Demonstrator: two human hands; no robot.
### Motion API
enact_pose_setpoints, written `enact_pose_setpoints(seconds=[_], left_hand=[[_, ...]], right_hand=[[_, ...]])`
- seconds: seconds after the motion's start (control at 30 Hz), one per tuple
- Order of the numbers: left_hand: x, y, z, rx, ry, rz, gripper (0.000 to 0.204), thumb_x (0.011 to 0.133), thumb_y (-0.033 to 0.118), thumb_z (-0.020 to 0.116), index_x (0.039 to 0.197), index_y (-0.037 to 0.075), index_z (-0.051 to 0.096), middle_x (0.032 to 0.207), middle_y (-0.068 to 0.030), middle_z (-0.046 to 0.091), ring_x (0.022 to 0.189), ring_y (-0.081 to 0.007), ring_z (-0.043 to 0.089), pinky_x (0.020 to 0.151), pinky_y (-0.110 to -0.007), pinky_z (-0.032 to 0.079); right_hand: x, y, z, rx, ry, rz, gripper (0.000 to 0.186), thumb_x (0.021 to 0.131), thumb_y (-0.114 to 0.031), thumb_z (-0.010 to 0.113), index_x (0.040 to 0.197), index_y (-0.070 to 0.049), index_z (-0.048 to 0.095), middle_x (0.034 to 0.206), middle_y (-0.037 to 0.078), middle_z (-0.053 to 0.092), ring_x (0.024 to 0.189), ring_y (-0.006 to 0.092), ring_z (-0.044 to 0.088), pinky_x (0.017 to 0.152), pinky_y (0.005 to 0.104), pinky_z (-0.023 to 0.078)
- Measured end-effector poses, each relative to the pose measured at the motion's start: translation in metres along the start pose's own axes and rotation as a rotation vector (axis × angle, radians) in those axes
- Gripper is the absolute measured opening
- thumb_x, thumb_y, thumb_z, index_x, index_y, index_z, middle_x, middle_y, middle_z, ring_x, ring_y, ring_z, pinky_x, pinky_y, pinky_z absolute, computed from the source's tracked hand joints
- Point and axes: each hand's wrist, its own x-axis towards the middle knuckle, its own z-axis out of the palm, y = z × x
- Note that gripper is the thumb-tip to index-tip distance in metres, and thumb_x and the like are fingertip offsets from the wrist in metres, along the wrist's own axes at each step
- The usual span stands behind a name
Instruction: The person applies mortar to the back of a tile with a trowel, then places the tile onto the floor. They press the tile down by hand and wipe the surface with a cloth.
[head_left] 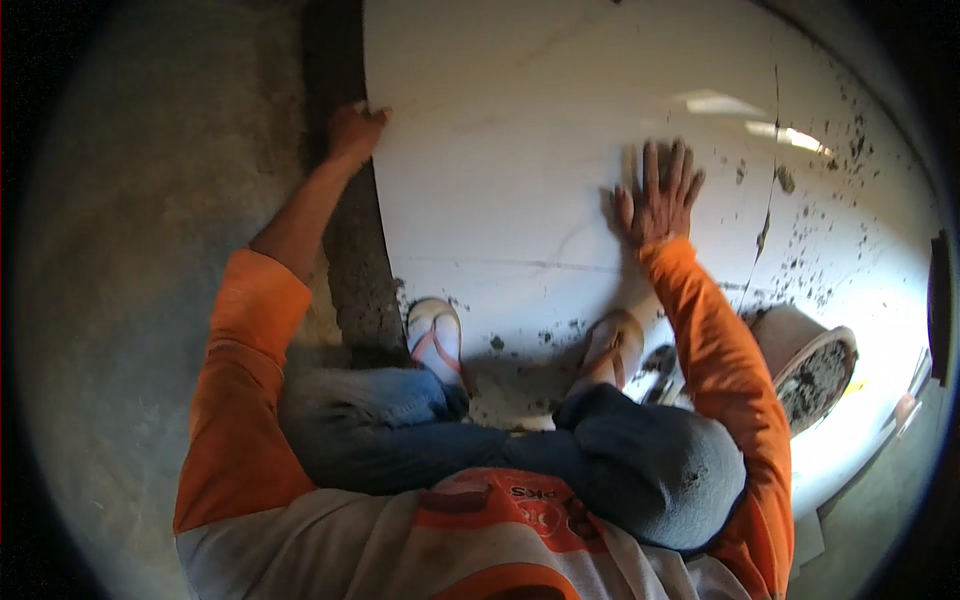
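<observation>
A large, glossy white floor tile (500, 140) lies in front of me. My left hand (355, 132) is closed at the tile's left edge, with its thumb side over the rim; the other fingers are mostly hidden. Flat on the tile's right part, my right hand (661, 196) has its fingers spread and points away from me. A thin joint line runs across the white surface between my hands and my feet.
Beside my right arm, a bucket (800, 350) holding grey mortar leans over. Mortar crumbs (785, 180) dot the tiles on the right. A dark mortar strip (350, 230) borders the tile's left edge, with bare grey floor (160, 250) beyond. My sandalled feet (436, 335) stand at the near side.
</observation>
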Motion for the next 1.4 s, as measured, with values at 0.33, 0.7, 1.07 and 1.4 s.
enact_pose_setpoints(seconds=[0.33, 0.7, 1.07, 1.4], left_hand=[[-0.022, -0.023, -0.043, -0.114, -0.101, -0.072, 0.046, 0.08, 0.034, 0.066, 0.103, -0.005, 0.062, 0.107, -0.0224, 0.061, 0.101, -0.0329, 0.059, 0.085, -0.039, 0.047], [-0.035, -0.079, -0.093, -0.059, -0.102, 0.009, 0.057, 0.086, 0.037, 0.059, 0.125, -0.002, 0.049, 0.126, -0.0227, 0.047, 0.119, -0.035, 0.044, 0.099, -0.043, 0.037], [-0.094, -0.089, -0.162, -0.055, -0.147, 0.028, 0.061, 0.085, 0.04, 0.058, 0.128, -0.002, 0.046, 0.13, -0.0227, 0.045, 0.122, -0.0352, 0.043, 0.1, -0.042, 0.037], [-0.129, 0.01, -0.354, 0.015, 0.196, 0.537, 0.065, 0.081, 0.054, 0.058, 0.122, 0.003, 0.055, 0.118, -0.0207, 0.057, 0.109, -0.0325, 0.055, 0.092, -0.04, 0.044]], right_hand=[[0.126, -0.118, -0.045, 0.084, 0.521, 0.063, 0.068, 0.087, -0.042, 0.05, 0.14, -0.007, 0.027, 0.144, 0.03, 0.016, 0.135, 0.0449, 0.012, 0.104, 0.0634, 0.009], [0.014, -0.201, -0.003, -0.084, 0.067, -0.009, 0.073, 0.086, -0.057, 0.032, 0.143, -0.011, 0.023, 0.146, 0.025, 0.016, 0.137, 0.0397, 0.011, 0.107, 0.0605, 0.004], [-0.066, -0.195, -0.049, -0.117, 0.151, 0.175, 0.065, 0.087, -0.044, 0.048, 0.141, -0.013, 0.028, 0.144, 0.024, 0.022, 0.134, 0.0395, 0.02, 0.105, 0.06, 0.014], [-0.027, -0.186, -0.178, 0.577, 0.336, 0.324, 0.038, 0.091, -0.026, 0.056, 0.118, 0.0, 0.053, 0.116, 0.022, 0.055, 0.109, 0.0326, 0.054, 0.089, 0.0374, 0.046]])
